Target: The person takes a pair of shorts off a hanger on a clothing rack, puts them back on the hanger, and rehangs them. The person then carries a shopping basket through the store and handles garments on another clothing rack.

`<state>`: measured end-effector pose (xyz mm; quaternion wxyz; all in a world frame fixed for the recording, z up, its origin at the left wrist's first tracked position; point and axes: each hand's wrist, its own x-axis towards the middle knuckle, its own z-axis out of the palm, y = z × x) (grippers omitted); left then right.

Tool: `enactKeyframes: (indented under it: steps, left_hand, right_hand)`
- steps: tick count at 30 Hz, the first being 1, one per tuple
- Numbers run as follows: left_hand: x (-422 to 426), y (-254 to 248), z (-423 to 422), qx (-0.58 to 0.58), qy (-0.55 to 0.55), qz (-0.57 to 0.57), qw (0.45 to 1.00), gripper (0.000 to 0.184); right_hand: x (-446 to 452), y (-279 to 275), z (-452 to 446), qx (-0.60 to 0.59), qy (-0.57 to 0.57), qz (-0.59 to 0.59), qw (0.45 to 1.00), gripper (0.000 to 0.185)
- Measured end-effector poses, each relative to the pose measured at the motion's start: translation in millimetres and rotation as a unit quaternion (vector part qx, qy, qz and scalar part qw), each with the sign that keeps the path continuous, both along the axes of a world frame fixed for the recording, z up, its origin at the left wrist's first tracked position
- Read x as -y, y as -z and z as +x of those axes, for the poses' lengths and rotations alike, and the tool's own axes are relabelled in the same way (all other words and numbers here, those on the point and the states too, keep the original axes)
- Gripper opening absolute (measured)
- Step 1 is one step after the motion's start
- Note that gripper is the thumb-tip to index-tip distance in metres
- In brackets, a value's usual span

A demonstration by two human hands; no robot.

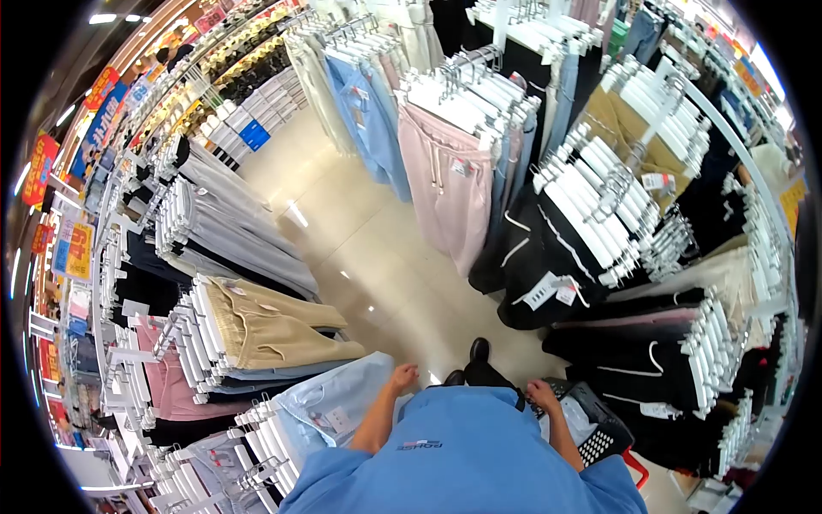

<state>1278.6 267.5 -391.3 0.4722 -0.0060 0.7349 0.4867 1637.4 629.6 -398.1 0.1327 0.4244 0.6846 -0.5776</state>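
My left hand (403, 378) hangs beside light-blue trousers (342, 403) on the left rack, its fingers loosely bent and apart, with nothing visible in them. At my right side, my right hand (540, 394) is closed at the near rim of a black shopping basket (604, 445), which has a red handle (637, 471). A pale, crumpled item (576, 418) lies inside the basket. The fingertips of the right hand are partly hidden, and my blue shirt covers part of the basket.
Tan trousers (274, 325) and grey trousers (248, 231) hang on the left. Pink trousers (445, 163) and black trousers (531, 257) with a white tag hang ahead and to the right. A tiled aisle (360, 248) runs between the racks, with boxes (257, 120) at its far end.
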Motion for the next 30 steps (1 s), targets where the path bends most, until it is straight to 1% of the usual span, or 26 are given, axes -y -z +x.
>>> enactKeyframes:
  steps: [1, 2, 4, 5, 6, 8, 9, 10, 12, 15, 18, 19, 21, 22, 23, 25, 26, 27, 28, 29, 30]
  left_hand:
    - [12, -14, 4, -0.008, 0.002, -0.032, 0.999, 0.031]
    - [25, -28, 11, -0.014, 0.005, -0.065, 0.998, 0.031]
    - [60, -3, 21, 0.016, 0.002, -0.095, 0.995, 0.031]
    - [64, -7, 23, 0.054, -0.01, -0.141, 0.988, 0.03]
    - [63, -14, 26, 0.092, -0.023, -0.186, 0.978, 0.03]
    - [49, -20, 38, 0.08, -0.071, -0.205, 0.973, 0.03]
    - [42, -21, 44, 0.075, -0.097, -0.214, 0.969, 0.03]
    - [37, -11, 50, 0.028, -0.109, -0.124, 0.986, 0.031]
    - [26, 8, 55, -0.069, -0.126, 0.05, 0.988, 0.033]
    - [-1, 3, 32, -0.103, -0.081, -0.057, 0.99, 0.037]
    - [-9, 7, 2, -0.033, -0.099, -0.112, 0.988, 0.037]
    - [-10, 7, -9, -0.051, -0.088, -0.109, 0.989, 0.037]
    - [-7, 3, -26, -0.083, -0.064, -0.106, 0.989, 0.038]
    - [-7, 5, -34, -0.081, -0.078, -0.11, 0.988, 0.037]
    - [-11, 9, -43, -0.079, -0.092, -0.112, 0.986, 0.037]
    - [-13, 13, -61, -0.072, -0.099, -0.127, 0.984, 0.036]
    - [-12, 15, -72, -0.069, -0.094, -0.14, 0.983, 0.036]
    - [-11, 16, -86, -0.067, -0.088, -0.153, 0.982, 0.036]
    - [-5, 27, -104, -0.053, -0.077, -0.14, 0.986, 0.037]
    - [2, 37, -124, -0.039, -0.064, -0.128, 0.989, 0.037]
    - [6, 38, -144, -0.023, -0.05, -0.115, 0.992, 0.037]
  right_hand:
    - [-13, 6, -21, 0.005, -0.031, 0.026, 0.999, 0.03]
    - [-24, -6, -44, -0.02, -0.002, 0.001, 1.0, 0.029]
    - [-36, -45, -84, -0.068, 0.052, -0.048, 0.995, 0.026]
    - [-47, -52, -98, -0.069, 0.055, -0.065, 0.994, 0.028]
    - [-59, -44, -102, -0.069, 0.053, -0.086, 0.993, 0.027]
    - [-84, -6, -94, -0.064, 0.045, -0.128, 0.989, 0.024]
    - [-98, 19, -87, -0.055, 0.034, -0.146, 0.987, 0.018]
    - [-100, 8, -91, -0.039, 0.087, -0.143, 0.985, 0.016]
    - [-118, 20, -96, 0.072, 0.094, -0.166, 0.979, 0.016]
    - [-140, 37, -102, 0.14, 0.051, -0.195, 0.969, 0.015]
    - [-159, 85, -103, 0.012, 0.061, -0.321, 0.945, 0.012]
    - [-142, 29, -133, 0.076, 0.038, -0.197, 0.977, 0.019]
    - [-127, 20, -158, 0.073, 0.068, -0.183, 0.978, 0.023]
    - [-124, 19, -166, 0.073, 0.083, -0.176, 0.978, 0.025]
    - [-126, 16, -172, 0.023, 0.027, -0.225, 0.974, 0.026]
    - [-133, 18, -180, -0.076, -0.085, -0.314, 0.943, 0.028]
    - [-132, 20, -187, -0.076, -0.105, -0.268, 0.955, 0.027]
    - [-127, 8, -199, -0.077, -0.124, -0.222, 0.964, 0.026]
    - [-118, -15, -217, -0.079, -0.143, -0.174, 0.971, 0.026]
    - [-106, -37, -237, -0.051, -0.123, -0.116, 0.984, 0.038]
    - [-94, -32, -241, -0.068, -0.09, -0.131, 0.985, 0.037]
